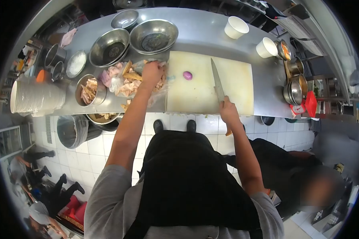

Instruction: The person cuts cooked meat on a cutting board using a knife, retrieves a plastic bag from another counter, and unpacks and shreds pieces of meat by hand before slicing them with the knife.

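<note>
My right hand point(228, 110) is closed round the handle of a large kitchen knife point(216, 81). Its blade lies over the white cutting board point(179, 99) and points away from me. On the board's left half sits a small purple onion point(187, 75), apart from the blade. To the left of the board, my left hand point(152, 73) is over a pile of pale meat pieces point(129, 85) on clear plastic. Its fingers look curled down into the pile, and what they grip is hidden.
Near the pile stand a metal pot of meat pieces point(90, 92) and large metal bowls point(153, 36). Stacked containers point(36, 95) fill the left end. White tubs point(236, 27) stand at the back right. A person in dark clothes point(283, 171) is close on my right.
</note>
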Tool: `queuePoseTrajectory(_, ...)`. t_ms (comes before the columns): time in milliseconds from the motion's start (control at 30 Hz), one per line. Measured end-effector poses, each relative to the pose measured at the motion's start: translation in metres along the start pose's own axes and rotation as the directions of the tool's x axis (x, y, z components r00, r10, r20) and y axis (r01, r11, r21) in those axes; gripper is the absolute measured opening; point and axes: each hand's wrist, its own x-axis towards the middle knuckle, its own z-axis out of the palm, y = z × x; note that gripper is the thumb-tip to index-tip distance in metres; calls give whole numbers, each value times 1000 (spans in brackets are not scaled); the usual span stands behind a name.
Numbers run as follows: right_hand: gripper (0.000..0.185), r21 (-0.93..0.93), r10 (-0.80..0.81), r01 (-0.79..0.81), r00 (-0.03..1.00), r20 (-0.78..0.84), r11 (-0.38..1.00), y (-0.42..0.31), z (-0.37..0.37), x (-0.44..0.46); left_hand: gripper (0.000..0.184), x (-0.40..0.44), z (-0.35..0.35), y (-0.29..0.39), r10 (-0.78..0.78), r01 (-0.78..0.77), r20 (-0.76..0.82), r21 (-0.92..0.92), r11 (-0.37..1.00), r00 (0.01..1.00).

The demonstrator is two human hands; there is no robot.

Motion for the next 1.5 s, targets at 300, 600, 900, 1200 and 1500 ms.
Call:
queuePoseTrajectory(300,23,73,-56,53,998,35,996,34,8,-13,20,-54,-36,57,137,284,458,-730,622,879)
queuePoseTrajectory(600,23,-23,-74,75,997,31,997,13,1,-19,21,-70,58,131,472,-315,252,-480,819,845)
queuePoseTrajectory(900,30,-145,-90,109,987,131,983,-22,-15,-16,14,-91,67,128,555,-509,11,-384,770,831)
queuePoseTrajectory(1200,33,-126,-26,45,989,146,991,-27,-11,-32,12,-88,65,132,608,-596,-61,-301,745,791)
queuePoseTrajectory(1500,32,-76,-33,40,996,87,996,-21,12,10,12,-75,73,129,622,-609,-16,-223,761,783)
